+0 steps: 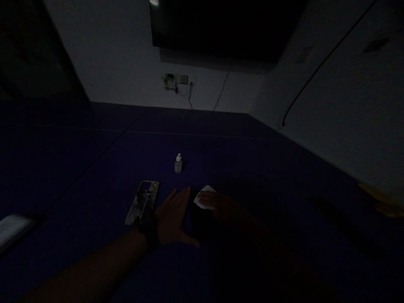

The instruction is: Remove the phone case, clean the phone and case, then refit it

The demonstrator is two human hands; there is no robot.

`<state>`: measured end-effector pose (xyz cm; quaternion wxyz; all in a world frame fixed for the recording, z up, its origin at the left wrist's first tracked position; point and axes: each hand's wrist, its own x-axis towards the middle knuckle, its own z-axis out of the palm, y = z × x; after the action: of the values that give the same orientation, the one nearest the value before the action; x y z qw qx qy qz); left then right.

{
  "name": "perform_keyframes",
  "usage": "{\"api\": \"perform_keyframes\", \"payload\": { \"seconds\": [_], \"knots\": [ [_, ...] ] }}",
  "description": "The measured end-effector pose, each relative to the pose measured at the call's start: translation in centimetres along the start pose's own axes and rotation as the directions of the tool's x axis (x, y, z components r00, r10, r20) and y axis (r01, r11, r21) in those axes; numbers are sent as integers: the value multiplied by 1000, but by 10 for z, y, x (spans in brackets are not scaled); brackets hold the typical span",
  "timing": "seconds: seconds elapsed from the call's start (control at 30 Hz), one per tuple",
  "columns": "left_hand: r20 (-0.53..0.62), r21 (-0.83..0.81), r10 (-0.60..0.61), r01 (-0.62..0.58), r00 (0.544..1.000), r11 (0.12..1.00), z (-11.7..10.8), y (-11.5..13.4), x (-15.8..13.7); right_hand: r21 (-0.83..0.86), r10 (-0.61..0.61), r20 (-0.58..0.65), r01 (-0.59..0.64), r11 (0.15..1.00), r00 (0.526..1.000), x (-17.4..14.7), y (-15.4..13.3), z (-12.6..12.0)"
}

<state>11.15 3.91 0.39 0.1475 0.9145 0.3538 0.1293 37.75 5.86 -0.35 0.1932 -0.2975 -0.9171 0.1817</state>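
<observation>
Phone case, patterned (pixel 143 203): on the tabletop (pixel 126 168), nine o'clock from my cloth.
My left hand (pixel 173 216): eight o'clock, fingers released, outstretched; best kept steady as a brace.
Dropper bottle (pixel 178 165): upright, eleven o'clock; wants leaving clear of my strokes.
White cloth (pixel 202 203): under my right hand (pixel 219 203), fingers grasping it; I judge flat, even pressure best.
Dark area between hands: cannot tell what.

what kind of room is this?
Dim indoor room, maybe a meeting room or living room; can't tell which. Clues: large dark screen on the pale wall, wall sockets below it.
</observation>
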Motion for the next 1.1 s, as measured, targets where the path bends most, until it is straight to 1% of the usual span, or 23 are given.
{"api": "perform_keyframes", "payload": {
  "seconds": [0.03,0.1,0.2,0.33,0.43,0.53,0.63,0.73,0.83,0.9,0.97,1.03,1.1],
  "knots": [
    [-7,-3,3,-3,1000,1000,0,-1,0,4,-5,-33,6,1000,999,-3,1,-1],
    [-18,-6,13,-13,1000,1000,2,-2,0,-17,20,-98,-21,1000,995,-8,5,-2],
    [-48,14,-4,4,999,1000,6,-3,-1,-64,57,-136,-66,996,989,-10,8,0],
    [-55,76,-48,52,997,996,10,-5,-3,-104,38,-127,-51,993,991,-7,6,1],
    [-27,110,-43,46,999,993,10,-6,-3,-155,61,-115,-79,985,991,-2,3,0],
    [-25,122,-38,40,999,992,9,-6,-2,-188,93,-89,-108,976,992,4,-1,-1],
    [-12,130,-58,59,998,990,9,-6,-2,-161,62,-36,-67,985,997,4,-2,-1],
    [2,141,-71,70,997,988,9,-5,-2,-115,11,-28,-14,993,1000,-5,1,-3],
    [0,149,-68,67,998,987,7,-4,-2,-99,79,-59,-84,992,995,-7,5,-3],
    [15,152,-74,71,997,986,6,-3,-1,-104,116,-54,-121,987,992,-2,6,0],
    [29,157,-80,74,996,985,5,-2,-1,-95,84,-20,-85,992,996,3,5,2],
    [25,165,-74,69,997,984,5,-3,-1,-47,-10,2,10,999,1000,3,5,3],
    [11,170,-63,60,998,984,6,-4,-2,6,-82,-23,83,997,996,-2,7,2]
  ]
}}
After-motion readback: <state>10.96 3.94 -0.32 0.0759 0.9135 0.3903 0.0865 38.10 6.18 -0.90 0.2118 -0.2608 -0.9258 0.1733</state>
